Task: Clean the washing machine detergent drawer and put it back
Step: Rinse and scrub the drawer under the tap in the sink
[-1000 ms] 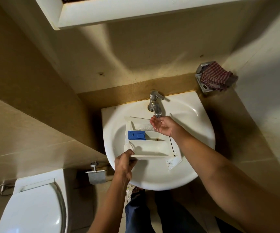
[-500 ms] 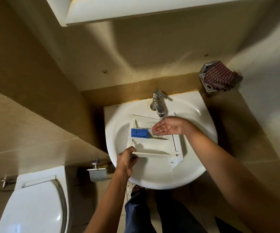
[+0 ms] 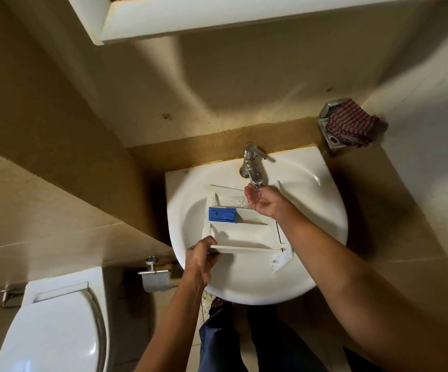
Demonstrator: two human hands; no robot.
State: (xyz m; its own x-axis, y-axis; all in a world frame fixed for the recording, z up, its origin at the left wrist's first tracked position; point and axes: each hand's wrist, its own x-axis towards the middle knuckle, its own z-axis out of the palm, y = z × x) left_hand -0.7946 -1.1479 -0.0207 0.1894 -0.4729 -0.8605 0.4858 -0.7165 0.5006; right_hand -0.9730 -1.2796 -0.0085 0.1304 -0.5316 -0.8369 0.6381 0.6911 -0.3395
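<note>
A white detergent drawer [image 3: 244, 233] with a blue insert [image 3: 222, 214] lies in the white sink [image 3: 311, 253], front panel toward me. My left hand [image 3: 200, 260] grips the drawer's near left corner at the front panel. My right hand [image 3: 263, 201] is cupped palm up directly under the spout of the chrome tap [image 3: 252, 165], above the drawer's back right compartment, and holds nothing. Water glistens in the palm and in the back compartment.
A red striped cloth [image 3: 351, 126] sits on a metal holder on the wall at right. A toilet [image 3: 53, 323] stands at lower left, with a paper holder [image 3: 154, 277] beside the sink. A white cabinet edge [image 3: 217, 17] hangs overhead.
My right hand rose from the drawer's back compartment and turned palm up under the tap spout. My left hand kept its grip on the drawer's corner.
</note>
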